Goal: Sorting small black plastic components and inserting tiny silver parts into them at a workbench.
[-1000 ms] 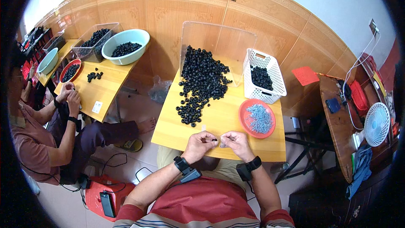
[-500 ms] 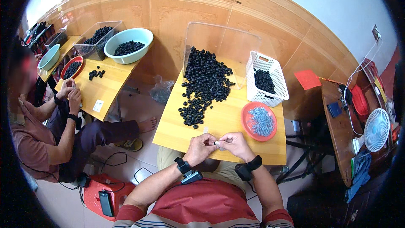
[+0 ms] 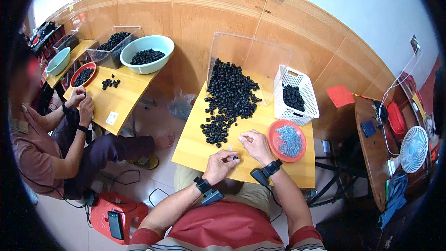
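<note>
My left hand [image 3: 220,165] is closed near the front edge of the yellow table. A small black ring-shaped part [image 3: 235,157] is pinched at its fingertips. My right hand [image 3: 256,146] is apart from it, over the table to the left of the red plate [image 3: 303,151]. Its fingers are bent forward and look loosely apart, with nothing visible in them. Thin silvery metal pieces [image 3: 289,141] fill the plate. Beyond my hands spreads a pile of black ring-shaped parts [image 3: 232,88], running out of a clear plastic bin [image 3: 274,49] tipped on its side.
Behind the plate stands a white perforated basket [image 3: 309,90] with black parts. At left, a co-worker [image 3: 42,148] sits at another table [image 3: 125,104] with a pale green basin [image 3: 168,49]. A white fan [image 3: 413,146] is at right; a red stool [image 3: 100,211] stands on the floor at lower left.
My right hand has left the left hand and moved forward, beside the red plate. My left hand stays near the table edge with the black part. The view has shifted slightly.
</note>
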{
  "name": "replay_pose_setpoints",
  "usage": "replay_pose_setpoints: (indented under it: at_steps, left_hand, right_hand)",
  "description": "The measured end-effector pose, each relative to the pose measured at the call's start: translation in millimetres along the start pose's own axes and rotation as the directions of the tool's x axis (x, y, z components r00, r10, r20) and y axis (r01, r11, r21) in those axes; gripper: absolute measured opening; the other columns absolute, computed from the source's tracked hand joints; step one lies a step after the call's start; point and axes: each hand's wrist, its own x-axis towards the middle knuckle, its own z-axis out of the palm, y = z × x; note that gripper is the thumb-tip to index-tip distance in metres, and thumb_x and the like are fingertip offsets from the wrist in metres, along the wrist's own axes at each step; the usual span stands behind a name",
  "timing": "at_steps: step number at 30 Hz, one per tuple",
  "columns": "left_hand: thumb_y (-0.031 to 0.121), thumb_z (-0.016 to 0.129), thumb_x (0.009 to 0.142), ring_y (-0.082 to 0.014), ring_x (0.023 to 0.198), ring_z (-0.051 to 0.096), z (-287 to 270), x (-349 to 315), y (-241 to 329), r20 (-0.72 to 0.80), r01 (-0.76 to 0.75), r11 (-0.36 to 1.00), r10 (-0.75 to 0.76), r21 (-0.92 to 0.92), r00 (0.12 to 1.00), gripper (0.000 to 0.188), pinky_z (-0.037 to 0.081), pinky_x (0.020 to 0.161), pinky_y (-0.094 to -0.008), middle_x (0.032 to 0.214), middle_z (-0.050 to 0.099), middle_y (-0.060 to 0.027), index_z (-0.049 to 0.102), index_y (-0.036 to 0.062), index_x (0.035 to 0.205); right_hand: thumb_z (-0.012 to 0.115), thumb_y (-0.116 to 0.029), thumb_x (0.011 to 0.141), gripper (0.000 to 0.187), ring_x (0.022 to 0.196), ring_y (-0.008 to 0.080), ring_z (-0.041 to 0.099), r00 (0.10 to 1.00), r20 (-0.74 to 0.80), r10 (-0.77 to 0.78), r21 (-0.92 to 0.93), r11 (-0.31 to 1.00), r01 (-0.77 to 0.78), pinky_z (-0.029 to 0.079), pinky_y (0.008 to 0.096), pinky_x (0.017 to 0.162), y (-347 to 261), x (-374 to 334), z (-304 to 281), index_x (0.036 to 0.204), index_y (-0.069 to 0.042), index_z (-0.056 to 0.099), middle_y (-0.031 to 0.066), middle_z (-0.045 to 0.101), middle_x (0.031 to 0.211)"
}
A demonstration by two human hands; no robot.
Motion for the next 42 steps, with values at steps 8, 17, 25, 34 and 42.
replay_pose_setpoints:
  at_steps: [8, 17, 25, 34, 42]
  left_hand:
    - [0.01, 0.078, 0.082, -0.0092, 0.07, 0.057, -2.6, -1.4, -6.8, 0.008, -0.042, 0.995, 0.041, 0.088, 0.999, 0.019, 0.049, 0.065, -0.0241, 0.083, 0.066, -0.0045, 0.074, 0.0033, 0.099]
    - [0.012, 0.079, 0.083, -0.0074, 0.072, 0.055, -5.1, -1.7, 0.8, 0.032, 0.028, 0.998, -0.029, 0.051, 0.999, 0.017, 0.048, 0.067, -0.0232, 0.083, 0.063, -0.0006, 0.073, 0.0035, 0.096]
    - [0.011, 0.078, 0.083, -0.008, 0.075, 0.057, -5.0, -1.1, -0.8, 0.017, 0.026, 0.999, -0.026, 0.041, 0.999, 0.017, 0.049, 0.069, -0.0231, 0.085, 0.066, -0.0022, 0.073, 0.0029, 0.096]
    - [0.012, 0.078, 0.082, -0.0088, 0.076, 0.059, -5.6, -1.9, 2.6, 0.015, 0.027, 0.995, -0.029, 0.094, 0.999, 0.017, 0.05, 0.07, -0.0241, 0.088, 0.067, -0.0034, 0.073, 0.0033, 0.096]
    - [0.011, 0.079, 0.082, -0.0077, 0.071, 0.058, -4.4, -4.1, 6.2, -0.002, -0.029, 0.997, 0.029, 0.071, 1.0, 0.018, 0.05, 0.065, -0.0237, 0.081, 0.066, -0.0036, 0.073, 0.0019, 0.096]
  right_hand:
    - [0.069, -0.029, 0.085, 0.033, 0.095, 0.0349, 0.064, 1.0, -0.006, -0.016, -0.214, 0.977, 0.014, 0.051, 0.0432, 0.082, 10.9, 50.6, 19.4, 0.11, -0.008, 0.069, 0.0145, 0.067, 0.1]
    - [0.062, -0.027, 0.09, 0.022, 0.092, 0.036, 0.064, 1.0, 0.007, 0.006, -0.337, 0.941, -0.003, 0.051, 0.0471, 0.08, 11.3, 50.9, 26.3, 0.098, -0.009, 0.071, 0.0136, 0.065, 0.099]
    - [0.07, -0.013, 0.086, 0.018, 0.08, 0.0223, 0.071, 0.998, -0.04, 0.048, 0.029, 0.998, -0.046, 0.056, 0.0333, 0.071, 15.9, 11.1, 13.6, 0.099, 0.0, 0.07, 0.0134, 0.072, 0.091]
    - [0.069, -0.004, 0.089, 0.017, 0.077, 0.0143, 0.069, 0.97, 0.131, 0.204, 0.578, 0.78, -0.242, 0.058, 0.0266, 0.07, 9.6, -29.1, 5.5, 0.103, 0.005, 0.068, 0.0105, 0.071, 0.09]
    - [0.064, -0.004, 0.093, 0.028, 0.073, 0.0142, 0.068, 0.955, 0.215, 0.205, 0.626, 0.721, -0.296, 0.059, 0.0275, 0.066, 21.0, -46.3, 5.6, 0.118, 0.006, 0.062, 0.0095, 0.069, 0.092]
